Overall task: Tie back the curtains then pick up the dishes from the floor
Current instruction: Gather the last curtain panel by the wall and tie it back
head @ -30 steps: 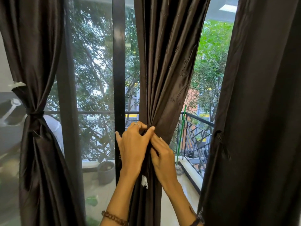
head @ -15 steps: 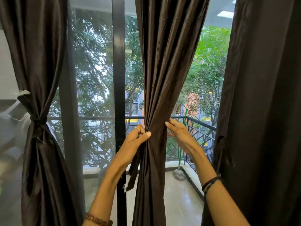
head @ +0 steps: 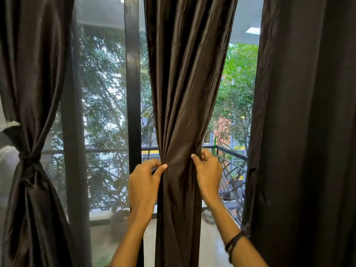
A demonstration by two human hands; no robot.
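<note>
My right hand [head: 209, 173] has come back onto the dark brown satin middle curtain [head: 185, 97]; my left hand [head: 143, 185] pinches its other edge, both gripping the gathered fabric.

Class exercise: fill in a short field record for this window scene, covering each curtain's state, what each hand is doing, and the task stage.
left curtain: tied at the middle
middle curtain: gathered, no tie visible
right curtain: hanging loose
left hand: pinches middle curtain's left edge
right hand: grips its right edge
task stage: curtains still being tied; no dishes in view
</note>
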